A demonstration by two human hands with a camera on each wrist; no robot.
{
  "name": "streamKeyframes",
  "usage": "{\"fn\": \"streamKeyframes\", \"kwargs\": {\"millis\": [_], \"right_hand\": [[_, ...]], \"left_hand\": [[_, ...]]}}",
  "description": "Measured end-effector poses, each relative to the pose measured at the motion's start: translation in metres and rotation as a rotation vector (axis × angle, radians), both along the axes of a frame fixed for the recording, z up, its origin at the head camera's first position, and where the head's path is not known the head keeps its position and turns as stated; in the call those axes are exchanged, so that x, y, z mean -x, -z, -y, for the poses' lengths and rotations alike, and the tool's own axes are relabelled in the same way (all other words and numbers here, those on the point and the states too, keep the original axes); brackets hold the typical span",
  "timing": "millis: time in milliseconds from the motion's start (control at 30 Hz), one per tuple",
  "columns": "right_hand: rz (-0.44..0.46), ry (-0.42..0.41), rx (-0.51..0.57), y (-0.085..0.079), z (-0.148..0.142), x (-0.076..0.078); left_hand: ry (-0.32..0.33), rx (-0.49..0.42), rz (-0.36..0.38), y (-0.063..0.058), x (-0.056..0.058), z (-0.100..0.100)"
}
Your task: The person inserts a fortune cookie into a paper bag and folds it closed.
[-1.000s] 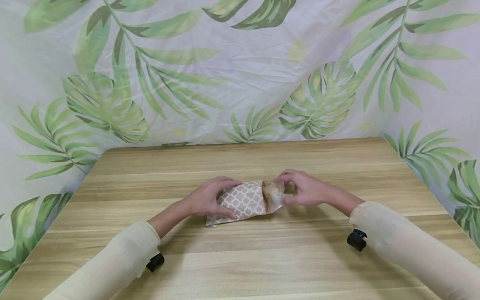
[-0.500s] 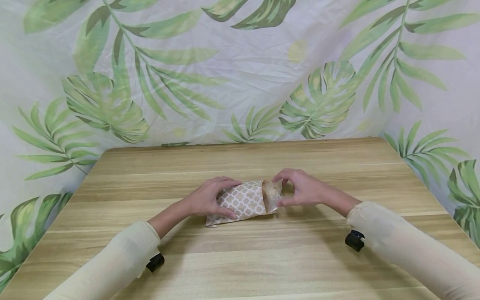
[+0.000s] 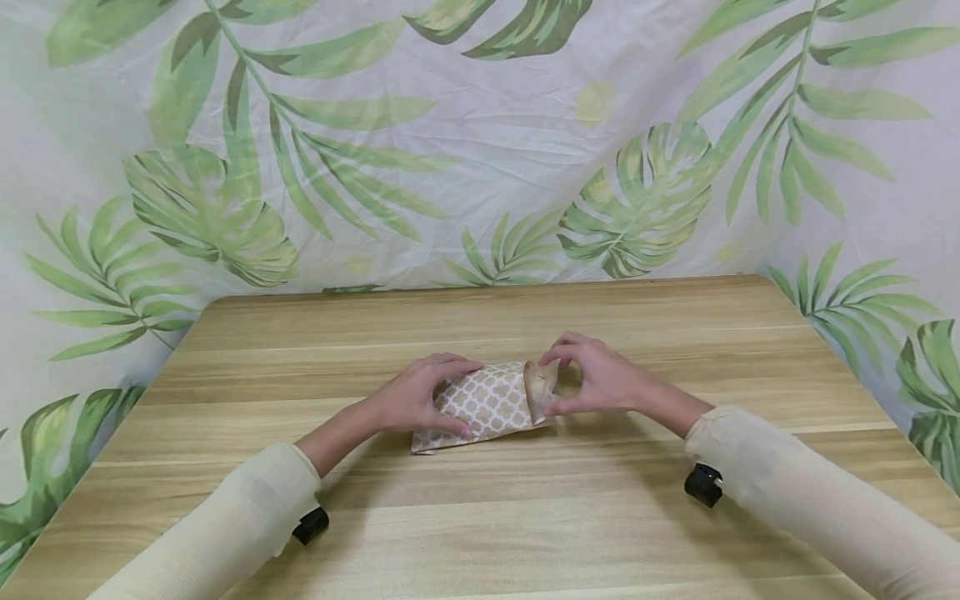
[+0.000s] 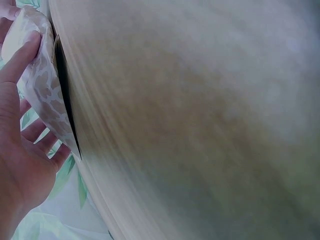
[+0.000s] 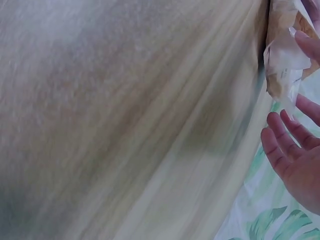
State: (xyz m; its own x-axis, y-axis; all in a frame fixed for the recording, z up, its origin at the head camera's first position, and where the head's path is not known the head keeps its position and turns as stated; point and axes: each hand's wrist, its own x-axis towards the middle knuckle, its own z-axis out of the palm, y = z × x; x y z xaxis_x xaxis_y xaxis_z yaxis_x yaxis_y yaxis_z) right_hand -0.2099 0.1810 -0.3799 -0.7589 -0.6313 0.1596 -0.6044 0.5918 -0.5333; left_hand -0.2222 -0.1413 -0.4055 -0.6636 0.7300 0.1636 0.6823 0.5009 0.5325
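A tan paper bag (image 3: 486, 400) with a white lattice pattern lies on the wooden table, its mouth facing right. My left hand (image 3: 423, 396) grips it across the closed end, thumb on the near side and fingers on the far side. From the bag's mouth sticks out a clear plastic packet (image 3: 542, 387) with something pale brown inside. My right hand (image 3: 603, 379) pinches the outer end of this packet between thumb and index finger; its other fingers are spread apart in the right wrist view. The rest of the packet is hidden inside the bag.
The wooden table (image 3: 480, 533) reaches back to a hanging cloth (image 3: 495, 150) printed with green leaves. Small black devices (image 3: 703, 485) sit under both cream sleeves.
My right hand has moved left, and the plastic packet has slid deeper into the paper bag, with less of it showing. My left hand and the bag have stayed in place.
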Motion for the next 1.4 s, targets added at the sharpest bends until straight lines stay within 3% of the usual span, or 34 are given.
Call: {"fn": "streamKeyframes", "kwargs": {"millis": [633,1100,1400], "right_hand": [[0.023,0.061,0.131,0.018,0.020,-0.006],[0.109,0.099,0.099,0.006,0.004,-0.010],[0.171,0.054,0.142,0.005,0.005,-0.008]], "left_hand": [[-0.004,0.004,0.001,0.001,0.001,0.000],[-0.006,-0.001,0.002,0.001,0.000,0.001],[-0.003,-0.002,-0.007,0.000,-0.001,0.001]]}}
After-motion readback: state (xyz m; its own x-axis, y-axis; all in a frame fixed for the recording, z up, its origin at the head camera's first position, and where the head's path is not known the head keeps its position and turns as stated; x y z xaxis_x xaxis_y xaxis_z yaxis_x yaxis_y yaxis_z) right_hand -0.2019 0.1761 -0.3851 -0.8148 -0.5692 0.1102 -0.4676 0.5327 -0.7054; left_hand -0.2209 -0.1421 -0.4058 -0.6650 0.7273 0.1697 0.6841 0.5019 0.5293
